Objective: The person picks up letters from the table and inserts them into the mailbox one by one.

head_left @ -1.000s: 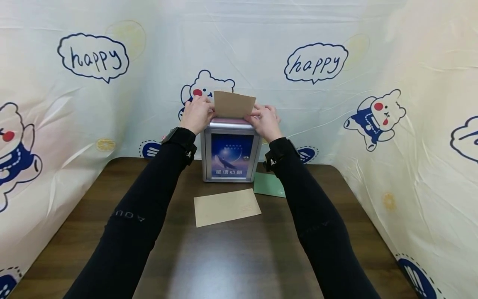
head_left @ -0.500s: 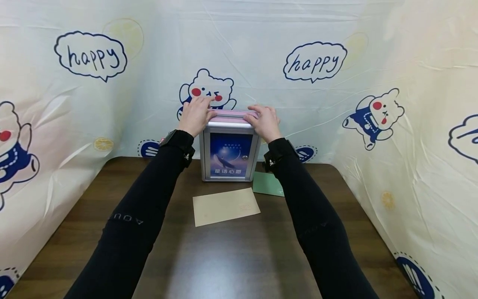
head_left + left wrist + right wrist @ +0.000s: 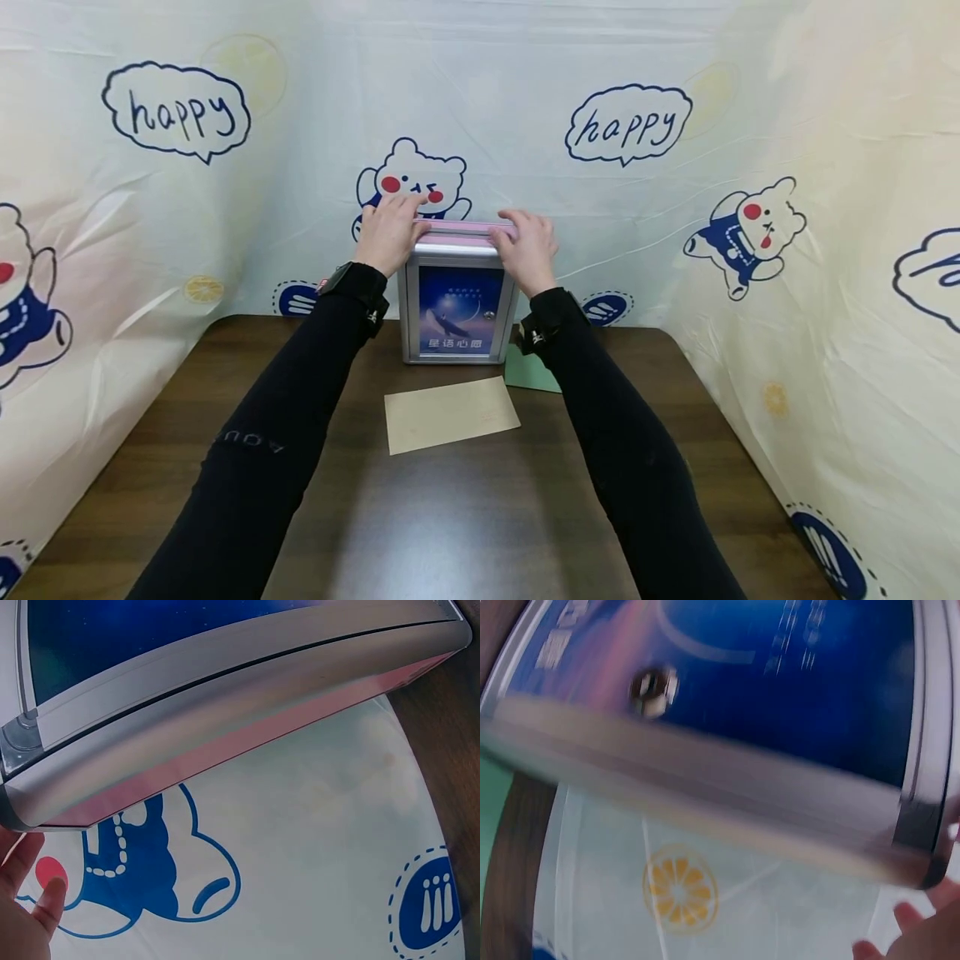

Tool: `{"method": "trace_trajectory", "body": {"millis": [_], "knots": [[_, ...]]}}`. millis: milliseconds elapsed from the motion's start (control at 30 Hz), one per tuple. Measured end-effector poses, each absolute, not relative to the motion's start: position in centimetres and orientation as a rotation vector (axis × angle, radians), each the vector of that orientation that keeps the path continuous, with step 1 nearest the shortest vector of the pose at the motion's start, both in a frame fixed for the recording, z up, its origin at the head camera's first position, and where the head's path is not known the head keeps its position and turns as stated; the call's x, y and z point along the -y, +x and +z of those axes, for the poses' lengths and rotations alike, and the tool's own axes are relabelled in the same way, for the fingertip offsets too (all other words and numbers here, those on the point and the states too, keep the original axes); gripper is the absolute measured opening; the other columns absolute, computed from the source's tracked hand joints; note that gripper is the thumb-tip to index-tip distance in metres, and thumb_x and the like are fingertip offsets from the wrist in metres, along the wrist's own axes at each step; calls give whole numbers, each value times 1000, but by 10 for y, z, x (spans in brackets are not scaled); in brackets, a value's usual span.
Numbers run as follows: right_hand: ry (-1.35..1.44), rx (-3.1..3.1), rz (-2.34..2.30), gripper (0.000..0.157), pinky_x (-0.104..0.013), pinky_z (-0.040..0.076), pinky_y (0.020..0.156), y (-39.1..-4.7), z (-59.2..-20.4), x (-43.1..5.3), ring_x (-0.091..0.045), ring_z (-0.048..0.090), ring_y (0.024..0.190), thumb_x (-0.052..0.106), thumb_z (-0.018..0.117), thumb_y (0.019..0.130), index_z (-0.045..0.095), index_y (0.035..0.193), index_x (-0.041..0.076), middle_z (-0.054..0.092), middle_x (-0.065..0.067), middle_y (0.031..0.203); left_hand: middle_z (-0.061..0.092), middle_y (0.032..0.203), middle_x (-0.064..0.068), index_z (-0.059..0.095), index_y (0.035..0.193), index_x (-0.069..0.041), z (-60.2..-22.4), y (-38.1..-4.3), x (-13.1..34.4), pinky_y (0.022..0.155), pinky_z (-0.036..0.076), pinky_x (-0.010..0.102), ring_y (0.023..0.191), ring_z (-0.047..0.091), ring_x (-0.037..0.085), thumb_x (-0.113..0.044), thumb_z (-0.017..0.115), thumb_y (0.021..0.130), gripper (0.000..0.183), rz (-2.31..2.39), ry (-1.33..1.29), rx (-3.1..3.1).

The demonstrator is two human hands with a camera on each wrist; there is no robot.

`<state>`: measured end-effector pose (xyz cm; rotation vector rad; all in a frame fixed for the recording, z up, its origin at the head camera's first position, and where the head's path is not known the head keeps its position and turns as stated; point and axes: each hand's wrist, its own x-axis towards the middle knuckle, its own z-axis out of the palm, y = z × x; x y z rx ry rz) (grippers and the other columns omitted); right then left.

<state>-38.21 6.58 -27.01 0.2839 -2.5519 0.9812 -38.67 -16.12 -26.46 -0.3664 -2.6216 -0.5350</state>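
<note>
A silver-framed box (image 3: 461, 308) with a blue whale poster and a small lock on its front door stands upright on the table. Its top is pink, with a raised strip (image 3: 468, 227) along it. At the top left corner is my left hand (image 3: 388, 235), its thumb and fingertips right at the pink top. My right hand (image 3: 528, 252) lies at the top right corner in the same way. Fingers (image 3: 51, 904) of the left hand show apart from each other beside the box in the left wrist view. Neither hand shows anything held.
In front of the box, a tan envelope (image 3: 452, 415) lies flat on the brown table (image 3: 450, 517). A green envelope (image 3: 531, 372) lies by the box's right side, partly behind the right sleeve (image 3: 607, 433). A printed cloth (image 3: 517, 167) hangs behind and at the sides.
The brown paper held upright between both hands above the box has gone down out of sight at its top. Since then the right hand and forearm have shifted slightly left.
</note>
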Motion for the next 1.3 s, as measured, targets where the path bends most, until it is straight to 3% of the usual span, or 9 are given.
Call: {"method": "trace_trajectory", "body": {"millis": [133, 367, 633, 800, 967, 1300], "knots": [[262, 2472, 1073, 43, -54, 21, 116, -370, -272, -54, -29, 25, 148, 38, 58, 103, 58, 140, 17, 44, -8, 156, 53, 150, 13, 47, 149, -14, -265, -385, 165, 102, 31, 51, 140, 43, 33, -34, 58, 103, 52, -541, -331, 2606], [312, 2296, 1269, 38, -48, 22, 121, -334, -277, -49, -28, 29, 146, 34, 55, 104, 62, 134, 11, 50, -10, 149, 61, 128, 15, 41, 152, -15, -265, -379, 182, 101, 24, 49, 124, 48, 33, -31, 63, 101, 58, -842, -208, 2501], [188, 2254, 1564, 37, -48, 30, 120, -295, -306, -71, -25, 41, 143, 33, 56, 104, 62, 133, 11, 57, -8, 144, 56, 136, 17, 40, 152, -12, -286, -359, 204, 112, 27, 48, 127, 48, 32, -36, 63, 100, 62, -1107, -111, 2375], [104, 2275, 1793, 39, -50, 32, 117, -273, -329, -81, -25, 44, 140, 29, 55, 104, 60, 135, 7, 58, -8, 141, 49, 135, 19, 40, 149, -7, -317, -342, 219, 106, 37, 47, 125, 45, 33, -34, 65, 99, 62, -1236, -88, 2365], [79, 2259, 1886, 34, -46, 40, 106, -256, -348, -83, -29, 52, 126, 21, 56, 104, 60, 133, 3, 61, -15, 134, 42, 142, 22, 43, 147, -5, -349, -321, 229, 107, 38, 52, 130, 42, 36, -33, 67, 98, 61, -1292, -63, 2438], [-29, 2309, 1878, 28, -53, 37, 109, -242, -389, -84, -30, 50, 130, 20, 59, 102, 66, 126, 8, 63, -14, 131, 31, 150, 29, 49, 141, -5, -402, -288, 243, 105, 38, 62, 134, 39, 47, -36, 63, 100, 54, -1256, -20, 2679]]}}
